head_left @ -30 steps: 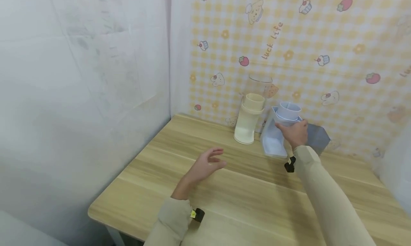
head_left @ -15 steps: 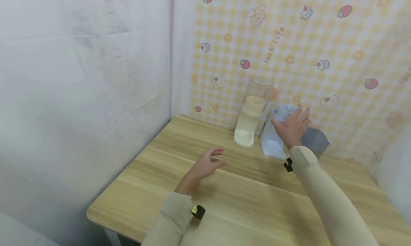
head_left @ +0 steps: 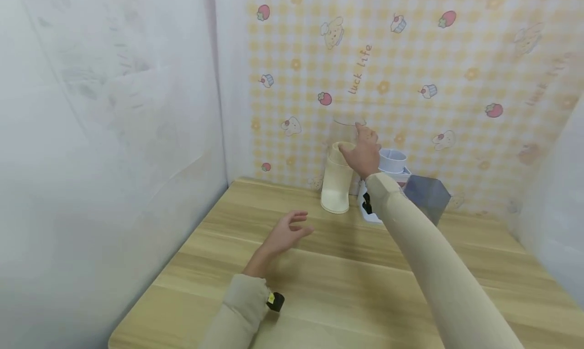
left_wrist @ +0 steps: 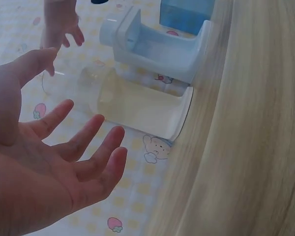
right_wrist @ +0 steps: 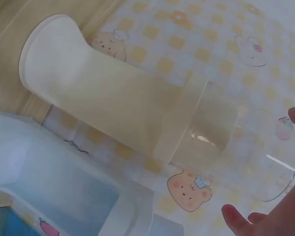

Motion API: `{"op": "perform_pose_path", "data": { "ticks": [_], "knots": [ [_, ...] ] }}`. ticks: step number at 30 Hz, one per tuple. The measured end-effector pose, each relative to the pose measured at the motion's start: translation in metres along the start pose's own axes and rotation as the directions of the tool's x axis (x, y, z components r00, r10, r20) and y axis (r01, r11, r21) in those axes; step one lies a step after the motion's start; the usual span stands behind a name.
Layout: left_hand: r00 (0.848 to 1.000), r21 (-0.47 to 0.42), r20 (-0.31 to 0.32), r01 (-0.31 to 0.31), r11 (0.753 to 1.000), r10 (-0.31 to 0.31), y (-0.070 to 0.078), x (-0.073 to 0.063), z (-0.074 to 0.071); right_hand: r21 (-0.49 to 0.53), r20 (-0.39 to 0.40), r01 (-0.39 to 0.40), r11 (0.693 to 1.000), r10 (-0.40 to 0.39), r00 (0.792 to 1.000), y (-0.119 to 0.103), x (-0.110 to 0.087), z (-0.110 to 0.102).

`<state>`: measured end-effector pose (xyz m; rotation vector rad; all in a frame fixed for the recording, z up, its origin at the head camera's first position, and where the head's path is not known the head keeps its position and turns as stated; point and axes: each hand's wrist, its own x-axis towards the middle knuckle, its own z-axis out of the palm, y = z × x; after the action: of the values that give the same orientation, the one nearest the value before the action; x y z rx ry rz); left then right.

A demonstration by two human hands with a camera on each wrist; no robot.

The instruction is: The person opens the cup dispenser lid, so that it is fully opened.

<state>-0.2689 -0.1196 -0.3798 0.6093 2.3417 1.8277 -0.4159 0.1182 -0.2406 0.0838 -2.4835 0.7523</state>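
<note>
Against the patterned backdrop stands a cream upright stand [head_left: 335,194] with a curved foot and a clear cylinder [right_wrist: 258,152] on its top. My right hand [head_left: 363,154] is at the cylinder, thumb and fingers spread on either side of its rim in the right wrist view. Just right of it is a light blue stand [left_wrist: 162,51] with a round tube [head_left: 393,161] on top, partly hidden by my right sleeve in the head view. My left hand [head_left: 285,235] hovers over the table, palm empty and fingers loosely bent, nearest to the cream stand.
A dark blue see-through container [head_left: 426,197] stands at the right of the blue stand. The wooden table [head_left: 283,318] meets a white curtain [head_left: 137,136] on the left and the checked cloth [head_left: 292,75] at the back.
My right hand has let go of the blue stand's top and moved left to the clear cylinder. The left hand stays much the same; the head view has shifted slightly.
</note>
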Motion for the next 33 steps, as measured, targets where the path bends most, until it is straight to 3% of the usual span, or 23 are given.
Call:
{"op": "perform_pose_path", "data": {
  "ticks": [4,9,16,21,25,33],
  "knots": [
    [1.0,0.007,-0.001,0.006,1.0,-0.006,-0.005,-0.002,0.003,-0.024,0.017,-0.028,0.999,0.029,0.999,-0.004,0.012,0.005],
    [0.999,0.004,-0.026,0.032,0.999,-0.032,-0.007,-0.006,0.004,0.029,0.055,-0.056,0.998,0.054,0.997,-0.006,0.025,0.011],
    [1.0,-0.027,0.01,-0.004,1.0,0.004,-0.005,-0.008,0.0,0.06,0.016,-0.082,0.995,0.081,0.997,0.0,0.019,0.021],
    [0.999,-0.063,0.034,-0.02,0.998,0.022,-0.003,-0.009,-0.004,0.074,-0.079,-0.013,0.997,0.019,0.997,-0.002,0.009,0.026],
    [0.999,-0.068,0.042,-0.029,0.997,0.032,-0.003,-0.01,-0.006,0.093,-0.201,0.048,0.995,-0.028,0.979,-0.003,0.0,0.032],
    [0.998,-0.049,0.049,-0.038,0.998,0.041,-0.006,-0.012,0.0,0.249,-0.32,0.052,0.967,0.032,0.947,-0.001,-0.02,0.037]
  ]
}}
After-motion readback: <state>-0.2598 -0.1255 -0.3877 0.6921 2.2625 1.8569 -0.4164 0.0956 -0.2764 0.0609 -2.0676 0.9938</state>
